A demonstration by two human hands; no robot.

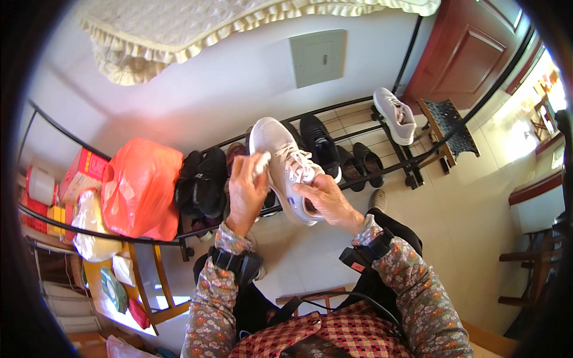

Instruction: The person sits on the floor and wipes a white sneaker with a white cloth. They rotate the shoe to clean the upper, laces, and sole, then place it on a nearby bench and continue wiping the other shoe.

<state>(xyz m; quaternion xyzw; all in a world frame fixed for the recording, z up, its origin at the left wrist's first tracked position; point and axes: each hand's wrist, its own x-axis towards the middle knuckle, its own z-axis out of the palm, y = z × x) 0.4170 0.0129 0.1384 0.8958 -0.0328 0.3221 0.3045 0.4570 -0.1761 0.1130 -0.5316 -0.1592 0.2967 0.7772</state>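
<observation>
A light grey lace-up sneaker (pixel 286 165) is held up over a black metal shoe rack (pixel 358 134), its toe pointing away from me. My right hand (pixel 329 201) grips it at the heel opening, thumb on the outer side and fingers inside. Pinched in my left hand (pixel 248 188) is a small white wad (pixel 262 163), perhaps cloth or tissue, close against the sneaker's left side. A matching light sneaker (pixel 396 115) rests on the right end of the rack. Black sneakers (pixel 320 143) and dark slip-on shoes (pixel 368 163) stand beyond and right of the held shoe.
Left on the rack are black shoes (pixel 209 181), a red plastic bag (pixel 141 188) and boxes (pixel 85 174). A small woven-top stool (pixel 450 125) stands at the right, near a red-brown door (pixel 470 58). A frilled cover (pixel 179 31) hangs above; a wooden chair (pixel 528 268) is at lower right.
</observation>
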